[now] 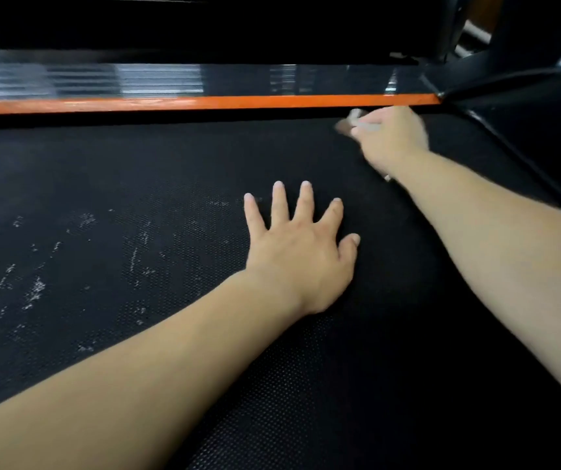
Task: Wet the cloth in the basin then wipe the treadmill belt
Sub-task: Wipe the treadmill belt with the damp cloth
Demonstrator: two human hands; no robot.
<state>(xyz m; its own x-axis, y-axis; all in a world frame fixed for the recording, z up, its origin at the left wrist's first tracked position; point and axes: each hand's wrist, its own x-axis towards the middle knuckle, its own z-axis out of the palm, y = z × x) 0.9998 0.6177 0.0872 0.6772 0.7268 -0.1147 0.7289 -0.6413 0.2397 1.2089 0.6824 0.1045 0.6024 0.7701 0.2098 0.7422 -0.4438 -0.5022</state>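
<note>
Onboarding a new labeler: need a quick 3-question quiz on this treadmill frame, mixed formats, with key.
1. True or false: the left hand lies flat, fingers spread, on the treadmill belt.
2. Multiple choice: where does the right hand hold the cloth?
A. Middle of the belt
B. Far edge of the belt, near the orange strip
C. Lifted clear above the belt
3. Fill in: the whitish marks lie on the belt to the ____ of the left hand.

Key
1. True
2. B
3. left
</note>
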